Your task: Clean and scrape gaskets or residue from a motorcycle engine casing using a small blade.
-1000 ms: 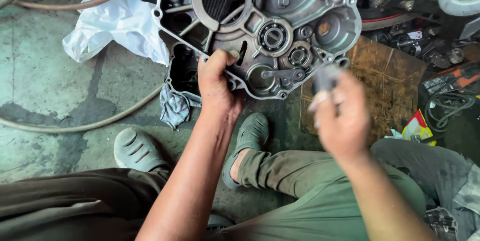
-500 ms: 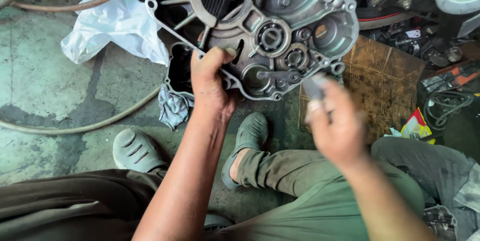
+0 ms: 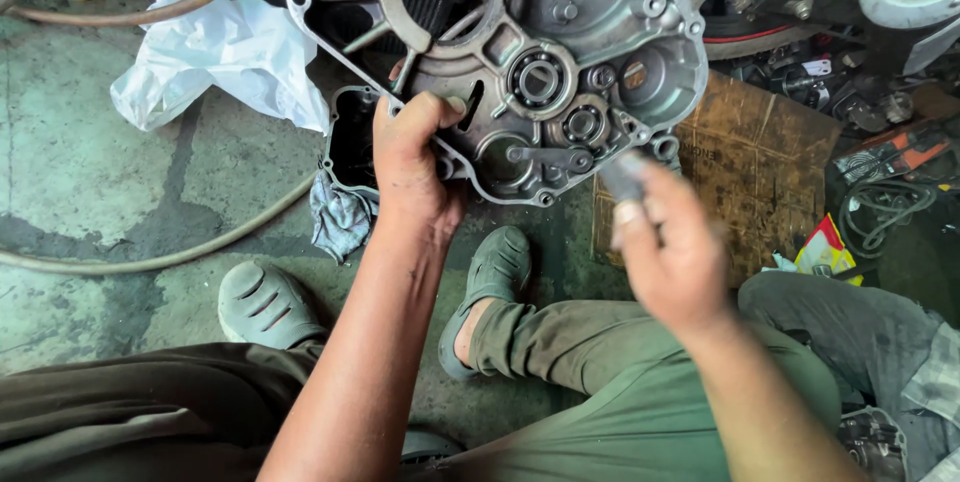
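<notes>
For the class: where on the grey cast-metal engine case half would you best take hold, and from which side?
Probably the lower rim of the grey cast-metal engine case half, from below, where the left hand already grips: its tilted pose presents that thin flanged edge. Avoid the bearings. The blurred right hand holds something small.

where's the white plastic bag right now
In the head view, the white bag lies on the floor at upper left, beside the engine case that the left hand grips, under a brown hose.

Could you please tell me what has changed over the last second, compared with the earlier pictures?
The right hand, blurred and holding a small grey tool, has moved left and slightly down, closer to the engine casing. The left hand keeps its grip on the casing's lower edge. The white plastic bag and cardboard are unmoved.
</notes>
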